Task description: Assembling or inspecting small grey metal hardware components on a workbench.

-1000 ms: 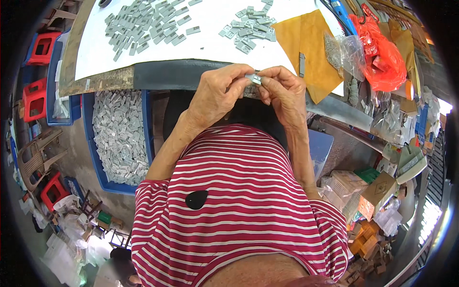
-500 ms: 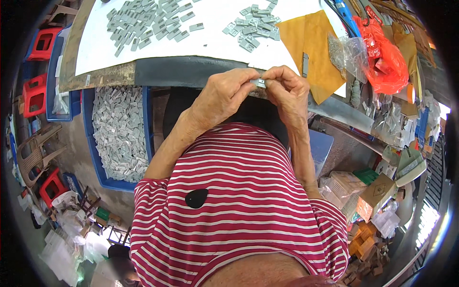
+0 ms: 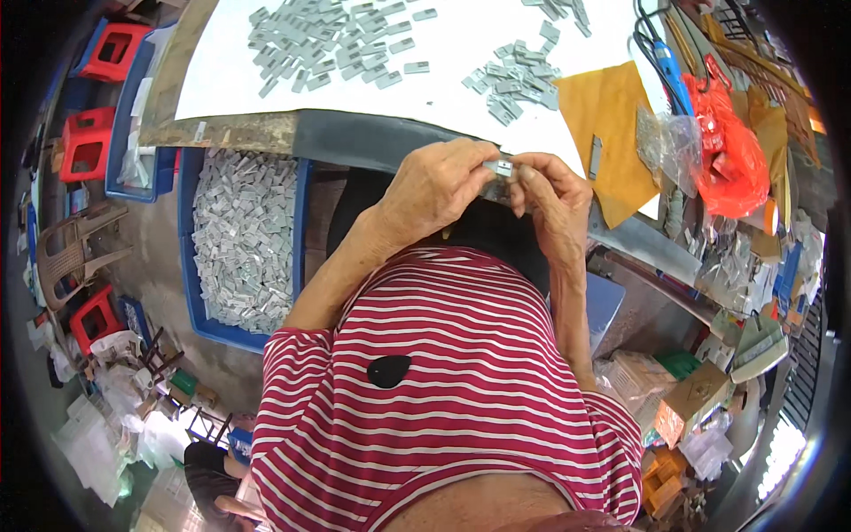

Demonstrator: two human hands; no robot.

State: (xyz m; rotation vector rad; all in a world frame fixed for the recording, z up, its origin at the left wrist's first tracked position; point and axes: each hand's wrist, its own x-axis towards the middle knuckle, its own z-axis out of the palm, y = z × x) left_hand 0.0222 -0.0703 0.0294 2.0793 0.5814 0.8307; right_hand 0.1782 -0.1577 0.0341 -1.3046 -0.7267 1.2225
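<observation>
Just off the table's near edge, my left hand [image 3: 434, 188] pinches a small grey rectangular plate [image 3: 503, 168] between thumb and fingertips. My right hand [image 3: 554, 191] closes on the other end of the same plate, its lower fingers curled beneath. The fingertips cover both ends of the plate, so only its middle shows, with a dark mark or slot. Beyond my hands, a large group of similar grey plates [image 3: 324, 49] lies spread on the white sheet [image 3: 443, 93]. A smaller heap [image 3: 514, 80] of them lies further right.
Left of my lap stands a blue crate [image 3: 188, 266] full of grey pieces. Brown paper [image 3: 612, 115] bearing one grey strip [image 3: 596, 158] lies at the table's right, beside a red plastic bag [image 3: 727, 160] and a blue-handled tool [image 3: 671, 75]. Red stools [image 3: 87, 146] stand far left; another person [image 3: 213, 483] is at lower left.
The whole view has shifted, carrying the scene right and slightly down. Both hands keep hold of the plate. My right fingers have changed their grip slightly. More of the other person shows.
</observation>
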